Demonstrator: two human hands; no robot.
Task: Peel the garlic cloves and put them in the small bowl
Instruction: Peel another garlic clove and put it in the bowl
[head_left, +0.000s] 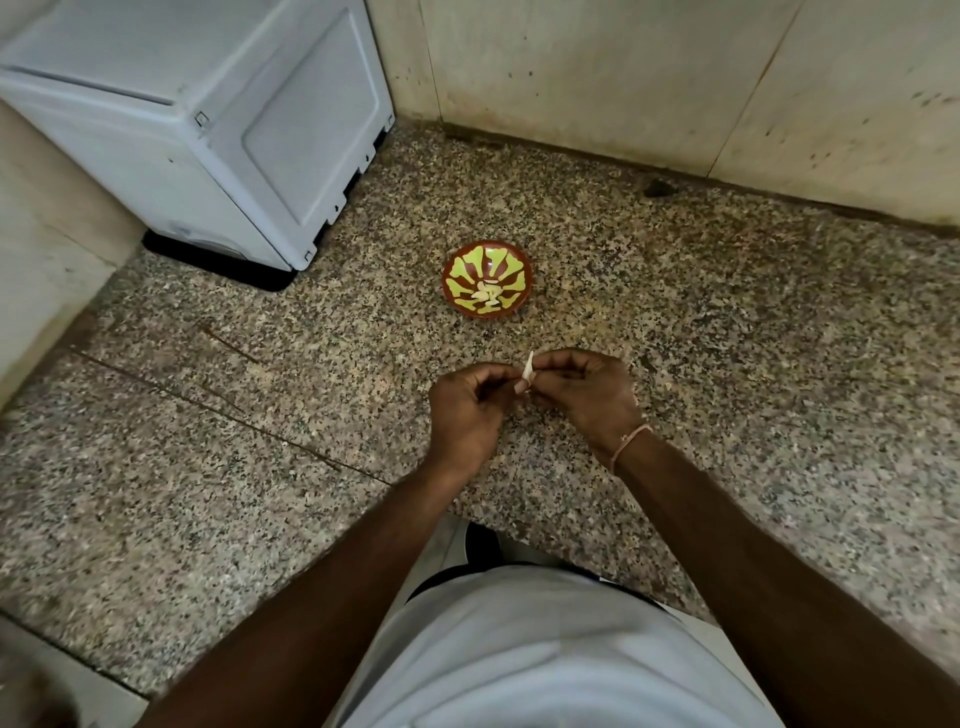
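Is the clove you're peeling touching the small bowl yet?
Apart. The head view shows the garlic clove pinched between the left hand and right hand, with bare countertop between it and the small bowl.

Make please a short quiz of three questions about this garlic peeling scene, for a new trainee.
1. True or false: the small bowl already holds peeled garlic cloves.
2. What do the left hand and right hand pinch between them? A) a knife B) a garlic clove C) a spoon
3. Which surface does the bowl stand on?

Key: 1. true. 2. B; a strip of skin sticks up from it. 3. The speckled granite counter, beyond the hands.
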